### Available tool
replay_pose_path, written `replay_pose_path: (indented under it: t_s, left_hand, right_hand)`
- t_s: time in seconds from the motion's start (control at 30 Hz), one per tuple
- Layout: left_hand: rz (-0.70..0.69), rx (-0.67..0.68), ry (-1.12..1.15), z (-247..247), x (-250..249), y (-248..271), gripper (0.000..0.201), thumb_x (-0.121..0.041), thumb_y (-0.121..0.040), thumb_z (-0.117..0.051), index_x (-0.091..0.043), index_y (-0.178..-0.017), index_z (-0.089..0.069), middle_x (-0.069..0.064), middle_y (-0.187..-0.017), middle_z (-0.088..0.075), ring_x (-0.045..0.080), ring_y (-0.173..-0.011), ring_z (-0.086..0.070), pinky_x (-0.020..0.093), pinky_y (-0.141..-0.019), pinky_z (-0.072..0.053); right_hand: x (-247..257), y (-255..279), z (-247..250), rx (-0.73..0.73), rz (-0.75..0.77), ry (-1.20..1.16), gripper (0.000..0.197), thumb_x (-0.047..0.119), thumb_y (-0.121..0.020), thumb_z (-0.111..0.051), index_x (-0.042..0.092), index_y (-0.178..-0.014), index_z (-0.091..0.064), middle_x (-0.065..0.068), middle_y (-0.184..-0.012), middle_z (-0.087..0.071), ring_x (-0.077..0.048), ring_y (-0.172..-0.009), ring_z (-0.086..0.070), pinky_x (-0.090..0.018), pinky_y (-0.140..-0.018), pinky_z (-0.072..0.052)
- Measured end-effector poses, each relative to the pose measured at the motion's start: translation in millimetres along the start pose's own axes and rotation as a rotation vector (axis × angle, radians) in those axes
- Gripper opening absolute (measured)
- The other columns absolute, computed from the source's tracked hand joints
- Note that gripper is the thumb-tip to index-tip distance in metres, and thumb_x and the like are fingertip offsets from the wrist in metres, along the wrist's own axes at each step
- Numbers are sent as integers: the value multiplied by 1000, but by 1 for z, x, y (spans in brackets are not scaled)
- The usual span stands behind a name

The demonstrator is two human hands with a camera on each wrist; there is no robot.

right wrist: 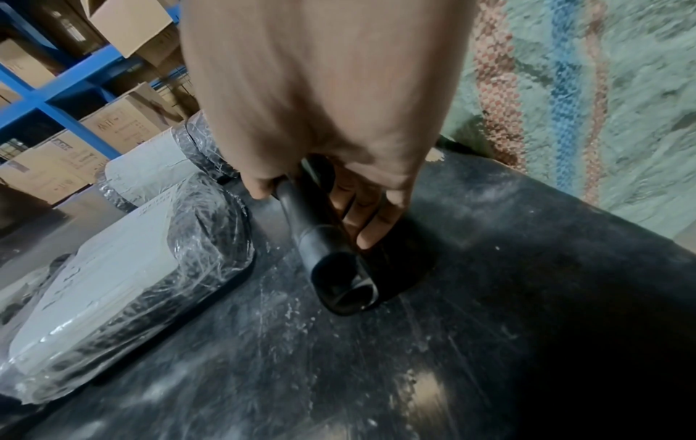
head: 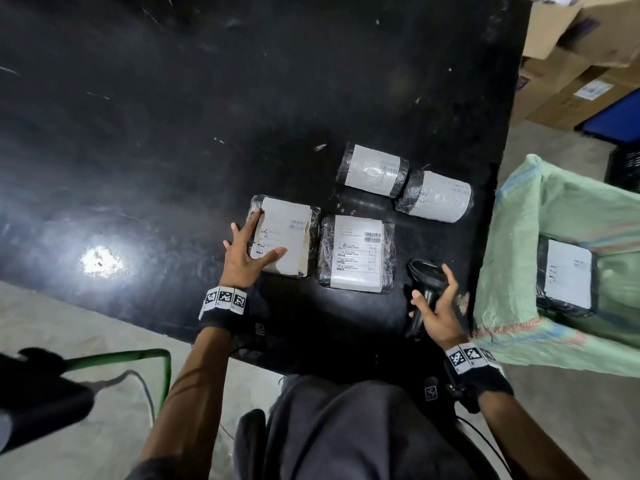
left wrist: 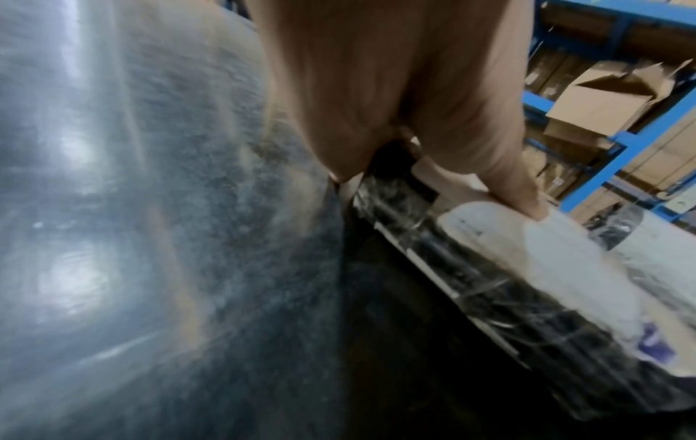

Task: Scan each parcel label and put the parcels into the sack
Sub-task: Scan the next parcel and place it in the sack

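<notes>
A: Status on the parcel (head: pixel 284 242) under the left hand (head: pixel 242 258)?
B: It lay flat on the black table (head: pixel 173 133), white label up, black wrap under clear film. Left hand rested on its near-left corner, fingers spread and straight, thumb across the label. No curl round it.
A: Right hand (head: pixel 436 310)?
B: Fingers loosely round the scanner (head: pixel 427 282) handle, scanner down on the table. Looked like a pickup, grip not fully closed.
A: Step?
B: My read: start of a scan. Next move needs the scanner lifted and aimed at the barcode, parcel kept steady.
A: Rest?
B: Second flat parcel (head: pixel 356 254) between the hands, two rolled parcels (head: pixel 405 181) beyond it. Green sack (head: pixel 519 237) just right of the right hand, one parcel inside (head: pixel 566 277).
</notes>
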State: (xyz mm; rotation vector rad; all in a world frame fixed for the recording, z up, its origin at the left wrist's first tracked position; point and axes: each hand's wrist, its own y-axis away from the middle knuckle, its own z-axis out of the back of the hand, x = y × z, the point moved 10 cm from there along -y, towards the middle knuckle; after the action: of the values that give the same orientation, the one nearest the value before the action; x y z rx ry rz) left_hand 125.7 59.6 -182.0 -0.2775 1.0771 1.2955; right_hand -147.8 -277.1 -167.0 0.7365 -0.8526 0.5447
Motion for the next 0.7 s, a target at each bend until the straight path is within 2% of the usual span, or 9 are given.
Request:
replay_pose_path:
  t_s: [0.03, 0.1, 0.17, 0.23, 0.4, 0.47, 0.53, 0.63, 0.7]
  left_hand:
    - [-15, 5, 11, -2, -1, 1, 93, -42, -84, -84, -39, -160, -32, -1, -169, -33, 35, -161, -4, 62, -127, 8]
    - [-43, -33, 22, 0, -6, 5, 94, -50, -78, -85, -38, -158, -37, -3, -164, -42, 33, -158, -25, 66, -126, -13]
    - [-93, -94, -7, 6, -20, 10, 98, -44, -75, -90, -32, -158, -40, 7, -156, -48, 31, -145, -46, 61, -119, -37]
    - [-148, -140, -78, 10, -36, 14, 98, -31, -74, -93, -26, -158, -42, 16, -152, -49, 37, -138, -53, 59, -112, -47]
    - [-267, -231, -194, 11, -76, 33, 98, -19, -68, -97, -27, -153, -50, 19, -149, -44, 37, -131, -54, 47, -107, -53]
    - [-300, -253, -208, 9, -83, 43, 96, -19, -67, -97, -27, -152, -51, 17, -148, -42, 31, -128, -54, 37, -101, -53]
    - [-317, -263, -156, 8, -83, 51, 97, -17, -67, -96, -27, -152, -50, 16, -145, -39, 24, -125, -50, 34, -103, -50]
    - [-231, -256, -49, 9, -69, 50, 101, -10, -69, -94, -28, -155, -45, 16, -136, -39, 18, -118, -46, 33, -110, -45]
    - [-180, -210, -76, 7, -67, 47, 101, -13, -74, -91, -35, -158, -38, 18, -135, -46, 24, -117, -52, 42, -110, -47]
  right_hand:
    - [1, 1, -2, 15, -11, -20, 75, 0, -94, -61, 4, -153, -16, -11, -134, -49, -16, -122, -48, 9, -87, -32]
    - [3, 3, -5, 38, -36, -63, 74, 0, -95, -59, 5, -153, -15, -9, -133, -48, -16, -122, -48, 7, -86, -33]
    - [0, 2, -5, 33, -57, -74, 74, 4, -96, -59, 12, -155, -14, -10, -136, -49, -19, -123, -51, -1, -90, -34]
    - [-6, 2, -5, 37, -73, -90, 75, 9, -97, -59, 20, -155, -13, -15, -139, -53, -26, -126, -55, -8, -94, -34]
    - [-18, 1, -7, 53, -119, -81, 76, 21, -97, -61, 35, -153, -12, -18, -136, -58, -30, -123, -60, -37, -110, -40]
    - [-19, 2, -6, 50, -112, -84, 76, 23, -97, -61, 37, -152, -12, -18, -133, -60, -30, -120, -61, -35, -106, -41]
    - [-16, 2, -5, 46, -110, -94, 75, 25, -97, -61, 40, -152, -11, -16, -133, -60, -28, -115, -64, -34, -100, -44]
    - [-15, 5, -7, 36, -124, -138, 74, 24, -98, -59, 44, -151, -12, -7, -126, -62, -28, -82, -71, -35, -77, -57]
    - [-14, 6, -9, 34, -127, -210, 73, 20, -99, -58, 46, -151, -12, 0, -124, -60, -29, -64, -68, -41, -69, -60]
